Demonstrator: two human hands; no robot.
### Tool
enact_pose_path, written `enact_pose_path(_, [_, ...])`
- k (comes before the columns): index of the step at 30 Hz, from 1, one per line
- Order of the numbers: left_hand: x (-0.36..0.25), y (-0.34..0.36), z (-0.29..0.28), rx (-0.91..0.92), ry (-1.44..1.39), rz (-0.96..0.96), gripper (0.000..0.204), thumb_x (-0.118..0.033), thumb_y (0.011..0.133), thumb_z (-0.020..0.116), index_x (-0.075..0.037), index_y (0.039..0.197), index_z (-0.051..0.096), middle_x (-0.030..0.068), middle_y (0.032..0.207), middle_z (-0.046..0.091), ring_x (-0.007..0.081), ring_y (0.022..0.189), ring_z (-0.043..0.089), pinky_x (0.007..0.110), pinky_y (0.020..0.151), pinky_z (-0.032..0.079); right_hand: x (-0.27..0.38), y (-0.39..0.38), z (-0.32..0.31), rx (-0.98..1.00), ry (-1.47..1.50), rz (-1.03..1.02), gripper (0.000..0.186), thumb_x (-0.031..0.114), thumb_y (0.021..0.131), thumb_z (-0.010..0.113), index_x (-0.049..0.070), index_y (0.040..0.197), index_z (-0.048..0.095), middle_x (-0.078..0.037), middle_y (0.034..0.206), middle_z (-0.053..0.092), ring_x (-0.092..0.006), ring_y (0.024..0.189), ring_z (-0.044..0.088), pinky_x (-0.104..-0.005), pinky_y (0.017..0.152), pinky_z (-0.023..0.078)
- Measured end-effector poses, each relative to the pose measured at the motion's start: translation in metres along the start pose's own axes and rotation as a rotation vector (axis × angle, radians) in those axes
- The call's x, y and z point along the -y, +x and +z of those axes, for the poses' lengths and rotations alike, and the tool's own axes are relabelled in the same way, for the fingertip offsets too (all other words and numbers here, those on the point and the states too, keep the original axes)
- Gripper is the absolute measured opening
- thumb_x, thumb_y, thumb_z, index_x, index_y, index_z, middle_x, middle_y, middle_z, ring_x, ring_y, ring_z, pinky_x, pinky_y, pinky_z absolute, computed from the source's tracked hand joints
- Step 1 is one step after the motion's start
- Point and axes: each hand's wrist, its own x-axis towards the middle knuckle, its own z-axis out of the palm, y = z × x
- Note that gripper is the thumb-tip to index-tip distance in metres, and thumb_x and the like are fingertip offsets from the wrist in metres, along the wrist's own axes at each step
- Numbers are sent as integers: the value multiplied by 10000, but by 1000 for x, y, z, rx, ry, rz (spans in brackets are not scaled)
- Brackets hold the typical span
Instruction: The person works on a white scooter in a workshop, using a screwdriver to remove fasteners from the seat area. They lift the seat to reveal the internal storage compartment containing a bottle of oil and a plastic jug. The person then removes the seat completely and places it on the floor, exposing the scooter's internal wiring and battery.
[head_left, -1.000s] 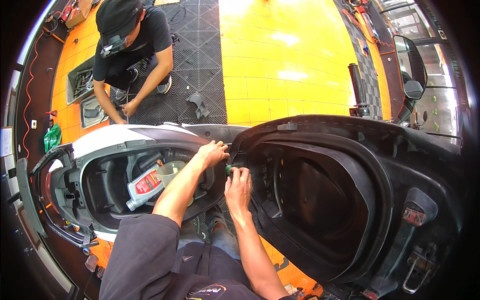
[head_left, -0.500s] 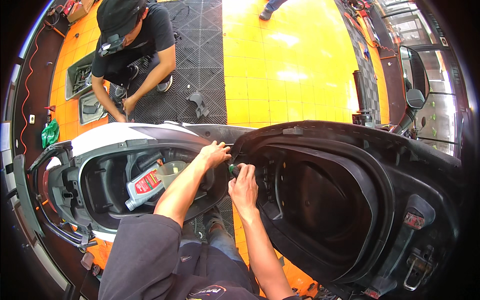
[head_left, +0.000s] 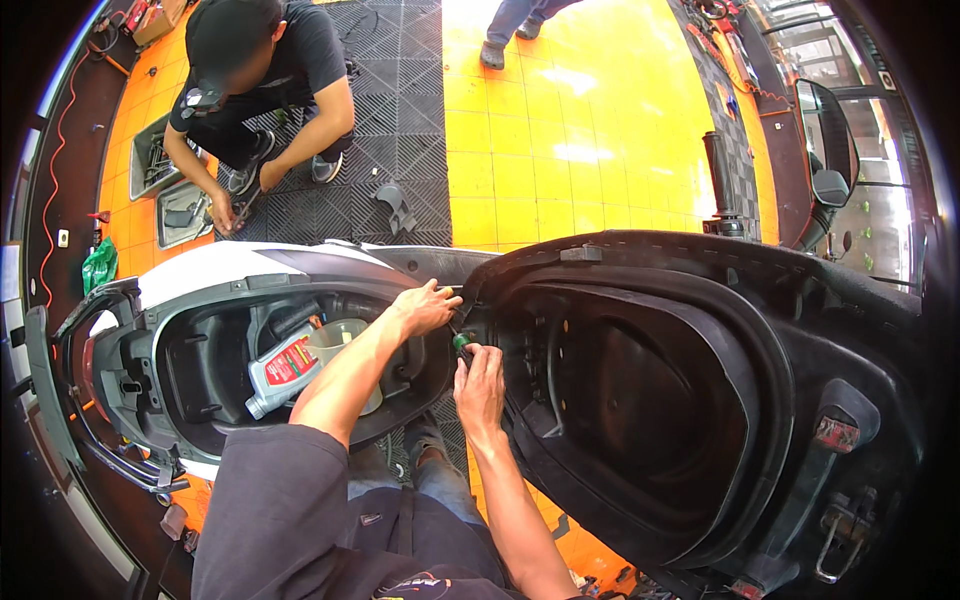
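My left hand (head_left: 425,308) is at the hinge area between the scooter's open storage compartment (head_left: 200,360) and raised seat (head_left: 650,420), its fingers curled on something too small to make out. Just below it, my right hand (head_left: 480,390) grips a green-handled screwdriver (head_left: 462,343), its shaft pointing up toward the left hand; the tip cannot be made out. Inside the compartment lie a grey bottle with a red label (head_left: 285,365) and a translucent container (head_left: 338,335), partly behind my left forearm.
A co-worker (head_left: 320,120) crouches beyond the white body panel, hands low near grey trays (head_left: 175,240) on the tiles. A grey plastic part (head_left: 398,210) lies on the mat. Another person's legs (head_left: 510,30) show at the top. A mirror (head_left: 830,145) and handlebar grip (head_left: 715,175) stand right.
My right hand has shifted slightly down from half a second ago. The co-worker's hands have moved, and more of the other person's legs has come into view at the top.
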Motion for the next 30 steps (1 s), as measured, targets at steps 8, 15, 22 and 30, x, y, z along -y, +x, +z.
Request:
enact_pose_path(8, [0,1,8,-46,47,6,233,-223,925,619,-108,1047,782,30,1493,553,191,1309,540,409,1022,452,1,4,-7,14,-154,-243,314,58,903,690,28,1192,573,-178,1151,544,-382,1047,590,-460,881,513])
enact_pose_path(15, [-2,2,5,-27,46,5,257,-222,963,591,-96,1096,770,36,1500,547,199,1305,539,411,1035,451,0,11,-18,124,-70,200,499,279,942,709,27,1304,476,-227,1099,611,-437,888,684,-495,728,574])
enact_pose_path(22, [-2,1,4,-16,54,-2,255,-218,961,601,-90,1109,764,36,1489,547,200,1301,536,413,1030,456,4,8,-21,46,-23,190,396,179,921,699,42,1242,512,-205,1137,634,-425,959,680,-512,769,565])
enact_pose_path(30, [-2,0,-1,-5,96,20,280,-222,914,653,-101,1145,751,30,1496,541,191,1295,539,396,1007,458,-1,8,-10,-10,-104,72,400,205,940,676,37,1269,525,-198,1094,627,-375,948,679,-469,762,566])
